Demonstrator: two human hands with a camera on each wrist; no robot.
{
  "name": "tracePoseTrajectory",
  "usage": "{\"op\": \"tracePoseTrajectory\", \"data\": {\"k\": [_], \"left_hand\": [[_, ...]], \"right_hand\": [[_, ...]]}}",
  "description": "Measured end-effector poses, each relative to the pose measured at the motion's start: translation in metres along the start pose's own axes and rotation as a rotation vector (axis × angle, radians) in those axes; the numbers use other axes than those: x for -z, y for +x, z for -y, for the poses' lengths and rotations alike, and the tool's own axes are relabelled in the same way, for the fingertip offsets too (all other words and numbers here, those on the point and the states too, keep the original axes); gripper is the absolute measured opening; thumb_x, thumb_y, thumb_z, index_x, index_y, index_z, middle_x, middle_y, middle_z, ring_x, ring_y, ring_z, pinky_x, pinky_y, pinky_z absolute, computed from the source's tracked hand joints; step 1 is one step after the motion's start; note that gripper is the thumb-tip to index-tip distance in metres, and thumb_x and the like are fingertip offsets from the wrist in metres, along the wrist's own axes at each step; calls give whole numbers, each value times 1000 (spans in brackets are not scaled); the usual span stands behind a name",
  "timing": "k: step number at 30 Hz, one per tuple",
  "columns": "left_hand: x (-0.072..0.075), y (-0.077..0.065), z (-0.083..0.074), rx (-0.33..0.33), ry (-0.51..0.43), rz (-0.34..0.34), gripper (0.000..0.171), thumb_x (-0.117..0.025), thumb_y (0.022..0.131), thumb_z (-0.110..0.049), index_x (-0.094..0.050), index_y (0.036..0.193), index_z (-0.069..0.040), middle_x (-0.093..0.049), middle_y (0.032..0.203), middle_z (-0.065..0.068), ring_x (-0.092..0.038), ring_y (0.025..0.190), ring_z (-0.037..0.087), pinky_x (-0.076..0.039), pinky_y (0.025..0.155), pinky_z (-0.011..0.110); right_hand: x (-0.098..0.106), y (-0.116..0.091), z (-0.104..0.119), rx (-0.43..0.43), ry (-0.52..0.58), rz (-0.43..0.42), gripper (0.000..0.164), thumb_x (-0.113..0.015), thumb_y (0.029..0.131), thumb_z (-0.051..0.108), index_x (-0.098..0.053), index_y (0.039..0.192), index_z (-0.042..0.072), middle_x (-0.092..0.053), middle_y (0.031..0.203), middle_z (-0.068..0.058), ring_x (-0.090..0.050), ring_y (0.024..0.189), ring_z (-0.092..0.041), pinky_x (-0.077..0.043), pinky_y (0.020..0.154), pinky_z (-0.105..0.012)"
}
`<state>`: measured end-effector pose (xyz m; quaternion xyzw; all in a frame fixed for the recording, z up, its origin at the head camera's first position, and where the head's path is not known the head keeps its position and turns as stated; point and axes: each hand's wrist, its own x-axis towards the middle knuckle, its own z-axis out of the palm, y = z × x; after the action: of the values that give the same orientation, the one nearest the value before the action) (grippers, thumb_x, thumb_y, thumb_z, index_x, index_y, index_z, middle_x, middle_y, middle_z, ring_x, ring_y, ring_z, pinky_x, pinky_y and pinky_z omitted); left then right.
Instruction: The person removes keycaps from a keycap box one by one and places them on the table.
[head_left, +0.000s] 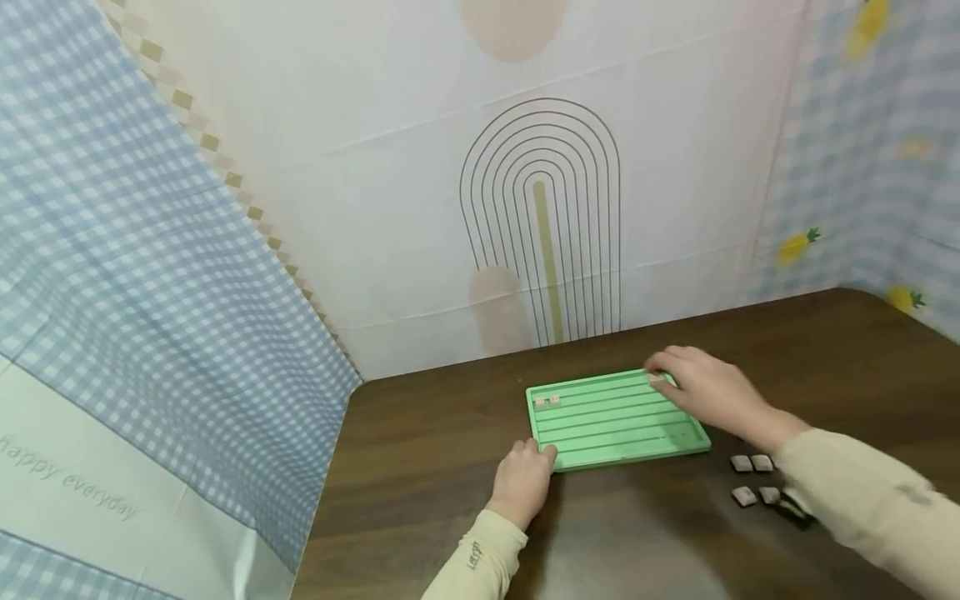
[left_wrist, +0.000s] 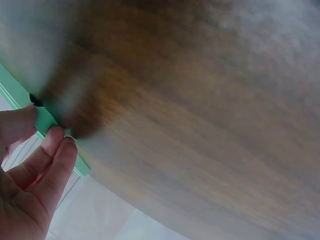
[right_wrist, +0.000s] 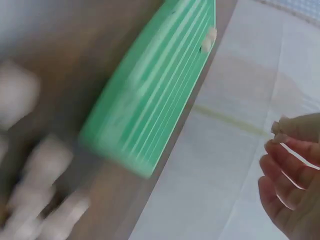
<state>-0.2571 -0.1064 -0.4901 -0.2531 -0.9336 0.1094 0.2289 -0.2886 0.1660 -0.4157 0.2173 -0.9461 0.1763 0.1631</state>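
A green tray point(head_left: 615, 425) with long parallel ridges lies on the brown table. My left hand point(head_left: 522, 479) grips its near left corner, and in the left wrist view thumb and fingers pinch the green rim point(left_wrist: 47, 120). Two small pale tiles point(head_left: 547, 402) stand side by side at the left end of an upper row. Over the tray's far right corner, my right hand point(head_left: 705, 387) pinches a small pale tile point(head_left: 654, 378) between thumb and fingertips. The right wrist view shows this tile point(right_wrist: 276, 128) edge-on, mostly covered by the fingers.
Several pale tiles with dark sides point(head_left: 741, 463) lie on the table point(head_left: 420, 467) right of the tray, some partly hidden by the right sleeve point(head_left: 847, 483). A white patterned cloth point(head_left: 390, 275) hangs behind the table, with blue checked cloth point(head_left: 187, 275) at the left.
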Motion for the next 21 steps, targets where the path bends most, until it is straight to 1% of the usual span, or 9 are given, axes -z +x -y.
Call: {"op": "tracePoseTrajectory", "data": {"k": [2,4,7,10,13,15,17,21], "left_hand": [[0,1,0,5,-13,-3,4,-63,83,-18,-66,86,-16,-64,73,5,-55,63,17,-52,48,23],[1,1,0,11,-24,-2,5,-62,83,-17,-66,85,-15,-64,73,6,-56,63,17,-52,49,23],[2,0,-1,16,-44,4,5,-62,84,-17,-65,85,-14,-64,74,6,-56,63,18,-53,49,23],[3,0,-1,19,-56,11,5,-62,84,-17,-65,86,-14,-64,74,7,-56,64,19,-53,51,24],[3,0,-1,17,-59,9,6,-62,84,-18,-65,85,-13,-64,73,7,-56,64,19,-54,51,25],[4,1,-2,16,-62,3,6,-62,84,-19,-65,85,-13,-64,72,7,-56,63,19,-54,51,25],[4,0,-1,15,-62,-2,6,-62,84,-19,-65,84,-13,-63,71,7,-56,63,19,-54,51,25],[6,1,-1,13,-61,-6,5,-62,83,-18,-65,83,-14,-63,71,6,-55,62,18,-53,50,24]], "right_hand": [[14,-28,-15,-30,-8,33,17,-60,87,25,-65,99,14,-66,95,-5,-59,83,-22,-51,60,-42],[21,-57,-31,-80,-7,83,16,-60,86,26,-65,98,15,-66,92,-3,-59,79,-19,-49,57,-39],[19,-96,-53,-155,3,160,14,-63,83,24,-64,94,16,-66,88,1,-57,74,-14,-46,54,-35],[9,-124,-65,-199,19,225,13,-67,79,19,-64,91,15,-65,85,2,-56,72,-11,-47,55,-35],[0,-140,-69,-223,23,281,14,-68,77,17,-64,91,15,-66,86,1,-57,71,-12,-50,56,-36],[-4,-146,-69,-243,3,290,15,-69,76,18,-64,90,17,-66,88,1,-58,72,-13,-49,55,-36],[-9,-149,-67,-240,-8,277,16,-70,75,17,-63,90,18,-65,88,1,-57,72,-14,-48,53,-34],[-15,-153,-65,-231,-34,221,17,-70,74,15,-61,88,21,-63,87,4,-55,70,-10,-44,50,-31]]}}
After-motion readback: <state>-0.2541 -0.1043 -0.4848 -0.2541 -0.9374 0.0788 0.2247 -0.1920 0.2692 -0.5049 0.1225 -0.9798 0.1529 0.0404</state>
